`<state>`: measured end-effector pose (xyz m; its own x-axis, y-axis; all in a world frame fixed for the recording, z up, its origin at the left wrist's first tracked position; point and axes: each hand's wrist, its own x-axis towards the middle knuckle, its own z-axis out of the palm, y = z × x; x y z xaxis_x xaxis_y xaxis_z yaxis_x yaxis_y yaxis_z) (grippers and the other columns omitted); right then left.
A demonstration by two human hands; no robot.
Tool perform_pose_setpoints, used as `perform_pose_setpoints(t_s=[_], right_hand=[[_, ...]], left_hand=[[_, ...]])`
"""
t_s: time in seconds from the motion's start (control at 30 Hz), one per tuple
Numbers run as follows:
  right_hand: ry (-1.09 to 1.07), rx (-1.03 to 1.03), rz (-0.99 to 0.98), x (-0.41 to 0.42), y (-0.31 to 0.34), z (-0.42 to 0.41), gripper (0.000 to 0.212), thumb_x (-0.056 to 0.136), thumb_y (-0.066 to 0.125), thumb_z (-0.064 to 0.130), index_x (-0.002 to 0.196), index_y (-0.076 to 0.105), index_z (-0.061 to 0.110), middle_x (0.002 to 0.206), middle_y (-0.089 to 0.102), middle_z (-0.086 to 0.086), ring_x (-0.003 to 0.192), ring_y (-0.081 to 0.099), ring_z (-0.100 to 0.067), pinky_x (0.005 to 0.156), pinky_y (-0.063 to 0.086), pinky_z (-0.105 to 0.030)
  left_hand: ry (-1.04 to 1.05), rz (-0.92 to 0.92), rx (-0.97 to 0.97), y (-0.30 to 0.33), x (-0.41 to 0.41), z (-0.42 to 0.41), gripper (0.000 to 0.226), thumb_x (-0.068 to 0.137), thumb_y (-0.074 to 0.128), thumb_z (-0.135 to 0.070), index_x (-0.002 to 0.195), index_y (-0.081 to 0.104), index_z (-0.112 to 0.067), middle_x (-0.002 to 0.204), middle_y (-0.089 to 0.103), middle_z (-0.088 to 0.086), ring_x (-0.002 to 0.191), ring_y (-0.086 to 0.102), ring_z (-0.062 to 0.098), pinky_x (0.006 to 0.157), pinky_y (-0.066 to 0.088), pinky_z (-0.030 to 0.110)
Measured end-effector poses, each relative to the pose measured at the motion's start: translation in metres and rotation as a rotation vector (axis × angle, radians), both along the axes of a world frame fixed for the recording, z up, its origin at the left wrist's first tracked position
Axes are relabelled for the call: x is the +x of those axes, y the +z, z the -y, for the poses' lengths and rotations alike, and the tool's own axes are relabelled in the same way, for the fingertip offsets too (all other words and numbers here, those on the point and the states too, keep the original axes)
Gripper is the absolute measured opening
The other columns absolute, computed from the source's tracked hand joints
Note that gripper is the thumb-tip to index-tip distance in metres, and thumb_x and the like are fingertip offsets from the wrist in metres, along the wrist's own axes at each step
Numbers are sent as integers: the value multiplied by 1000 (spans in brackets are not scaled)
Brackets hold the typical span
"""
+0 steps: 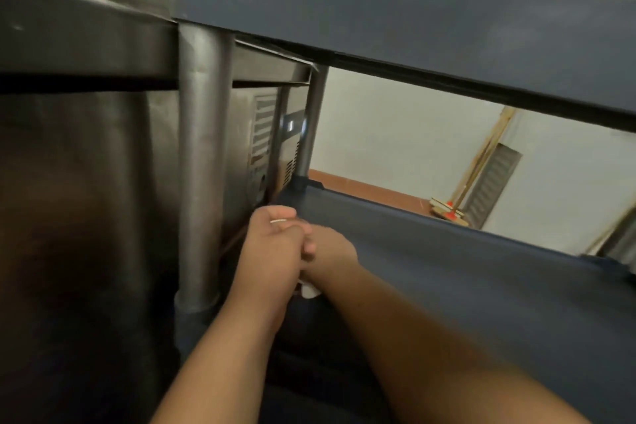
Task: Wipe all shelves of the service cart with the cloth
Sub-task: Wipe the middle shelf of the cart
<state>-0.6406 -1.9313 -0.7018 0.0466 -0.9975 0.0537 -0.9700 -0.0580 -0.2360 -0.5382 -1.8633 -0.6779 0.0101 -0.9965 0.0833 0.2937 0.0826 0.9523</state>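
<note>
Head cam looks low and tilted into a dark blue service cart. Upper shelf runs across the top from 11 to 3 o'clock; lower shelf stretches from centre out to 4 o'clock. Near metal post stands at 9 o'clock of centre, w/ a second, thinner post at the shelf's far corner, approx 12 o'clock of the hands.

Both hands meet at the lower shelf's left end, touching each other. Left hand has fingers curled, a thin ring on one finger, knuckles at the shelf's edge; what it holds can't be told. Right hand lies just at 3 o'clock of the left, fingers tucked under and mostly hidden, so its grip can't be told either. A small white bit of cloth shows just below where the hands join, at 6 o'clock of them, at the shelf's rim; rest of it hidden.

Stainless steel equipment fills the frame's left. Beyond the cart: white wall, reddish floor strip, wooden-handled floor tool leaning at 3 o'clock beside a louvred vent.
</note>
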Motion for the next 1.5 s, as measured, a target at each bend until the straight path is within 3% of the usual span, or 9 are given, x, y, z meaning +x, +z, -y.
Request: perform_pose_setpoints(t_s=[0.1,0.23,0.33,0.6,0.8,0.97,1.1,1.2,1.5], right_hand=[[-221,83,-24,-66,-1,-22,77,90,60,27,152,22,50,130,61,-7,115,61,-32,87,53,-41],[-385,159,21,-166,3,-68,99,87,65,11,153,6,55,149,47,-8,126,55,-35,95,54,-48],[-453,144,-44,-245,0,-103,94,91,59,14,152,3,56,152,45,-5,131,51,-34,99,51,-49],[-748,97,-60,-437,1,-247,82,92,56,27,151,9,60,147,51,1,125,56,-30,95,53,-48],[-937,144,-114,-501,10,-325,73,96,50,30,157,12,46,146,51,-9,124,56,-32,97,50,-43],[-1012,169,-119,-476,5,-320,76,93,50,28,155,11,46,133,56,-9,109,60,-31,88,56,-46],[-967,182,-103,-408,11,-284,73,94,51,31,158,16,34,119,64,-9,104,63,-29,89,54,-40],[-779,124,-52,-320,7,-243,68,94,48,31,157,21,36,139,57,-8,122,57,-30,97,48,-36],[-185,-14,46,-63,-11,-88,58,94,49,28,150,32,31,137,51,-6,118,54,-31,92,51,-44]], left_hand=[[-29,13,34,-5,-36,-12,25,86,56,-1,107,56,-14,73,66,7,70,60,20,59,45,31],[-103,86,48,-13,-106,-30,24,87,56,-1,108,55,-13,81,66,7,69,62,18,60,46,31],[-176,126,28,-14,-169,-47,24,88,52,1,108,54,-12,88,66,9,68,61,18,58,45,31],[-371,162,-43,-5,-326,-103,23,86,53,4,97,52,-17,82,63,8,59,58,15,50,41,29],[-480,254,-94,-6,-353,-114,27,90,47,4,105,55,-17,87,66,7,65,63,18,54,46,32],[-423,388,-186,-8,-273,-81,36,89,50,6,103,55,-27,90,68,3,71,68,20,59,48,32],[-274,347,-165,-12,-185,-53,33,90,48,8,106,54,-21,86,68,2,69,65,20,58,46,33],[-212,255,-117,-14,-128,-42,36,90,46,11,100,54,-22,86,67,5,66,64,20,57,46,34],[-36,130,-172,15,15,-24,34,87,47,12,99,55,-19,76,67,0,62,63,16,55,47,32]])
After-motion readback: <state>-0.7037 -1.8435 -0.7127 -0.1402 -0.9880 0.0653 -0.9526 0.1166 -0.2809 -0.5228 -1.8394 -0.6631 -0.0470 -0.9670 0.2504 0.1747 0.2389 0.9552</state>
